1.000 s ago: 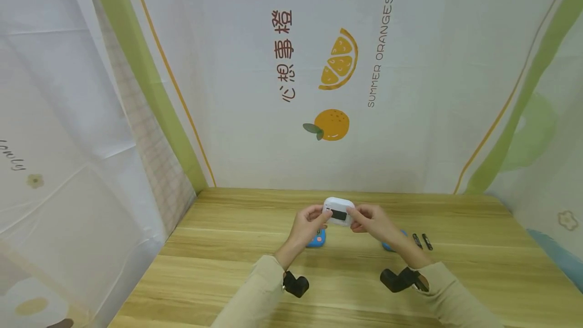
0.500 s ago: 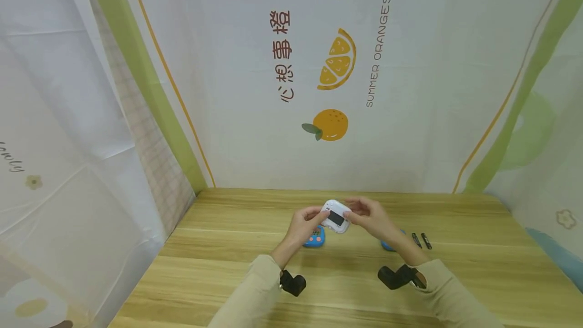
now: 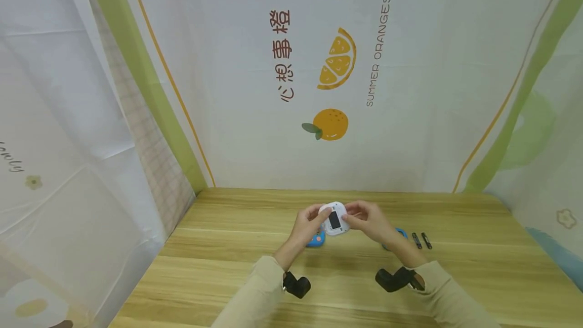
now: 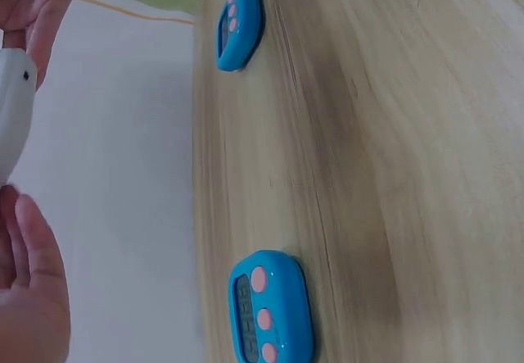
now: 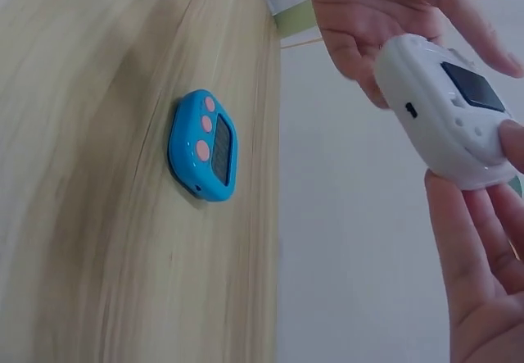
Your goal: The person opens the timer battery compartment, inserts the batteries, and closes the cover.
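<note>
Two hands [image 3: 304, 224] [image 3: 372, 222] hold one dark-paneled white device [image 3: 336, 219]

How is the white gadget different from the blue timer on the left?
The white gadget is held by the left hand and right hand; the blue timer sits on the table. The gadget shows a black rectangle; the timer shows a screen and pink buttons. Both have rounded corners.

Orange-printed white cloth [image 3: 314, 80] behind a wooden table [image 3: 346, 277]

Left hand [image 3: 306, 224] opposite right hand [image 3: 372, 222]
</note>
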Motion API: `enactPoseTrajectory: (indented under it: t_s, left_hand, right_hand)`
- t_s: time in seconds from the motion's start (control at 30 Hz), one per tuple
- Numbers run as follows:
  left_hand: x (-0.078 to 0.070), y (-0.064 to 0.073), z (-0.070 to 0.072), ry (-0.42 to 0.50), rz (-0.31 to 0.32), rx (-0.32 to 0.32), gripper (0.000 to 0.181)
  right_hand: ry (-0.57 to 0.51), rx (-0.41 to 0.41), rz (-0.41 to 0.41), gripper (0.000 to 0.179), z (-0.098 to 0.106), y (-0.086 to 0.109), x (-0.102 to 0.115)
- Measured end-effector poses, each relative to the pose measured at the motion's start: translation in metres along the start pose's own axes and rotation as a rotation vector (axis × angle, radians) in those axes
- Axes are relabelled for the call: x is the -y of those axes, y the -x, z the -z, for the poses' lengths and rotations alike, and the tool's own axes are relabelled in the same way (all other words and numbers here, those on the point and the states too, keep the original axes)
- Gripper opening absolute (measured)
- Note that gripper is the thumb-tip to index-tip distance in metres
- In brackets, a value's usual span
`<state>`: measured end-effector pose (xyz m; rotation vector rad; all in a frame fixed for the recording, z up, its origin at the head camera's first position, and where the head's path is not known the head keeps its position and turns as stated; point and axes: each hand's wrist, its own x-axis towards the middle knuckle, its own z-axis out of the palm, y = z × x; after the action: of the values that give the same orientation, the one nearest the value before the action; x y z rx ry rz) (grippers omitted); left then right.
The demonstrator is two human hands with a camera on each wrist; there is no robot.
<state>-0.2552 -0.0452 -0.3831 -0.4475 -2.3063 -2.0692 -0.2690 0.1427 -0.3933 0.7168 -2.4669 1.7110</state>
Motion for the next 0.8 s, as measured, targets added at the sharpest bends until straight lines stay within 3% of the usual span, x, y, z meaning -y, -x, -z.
enactPoseTrajectory:
  t_s: [0.27, 0.33, 0.57, 0.8]
  left_hand:
    - [0.0015, 0.0041, -0.0020, 0.044, -0.007, 0.034, 0.029]
    - [0.0015, 0.0048, -0.0019, 0.040, -0.004, 0.034, 0.029]
    - [0.0014, 0.0070, 0.0014, -0.005, 0.022, 0.067, 0.031]
    - [0.0028, 0.0061, 0.0036, 0.010, 0.043, 0.100, 0.034]
  right_hand:
    - [-0.154, -0.082, -0.139, 0.036, -0.0063, 0.0013, -0.0020]
    - [-0.152, -0.071, -0.125, 0.039, -0.0073, 0.0015, -0.0032]
    - [-0.080, 0.022, 0.054, 0.046, -0.0074, 0.0020, -0.0049]
    - [-0.110, 0.026, 0.033, 0.043, -0.0071, 0.0019, -0.0053]
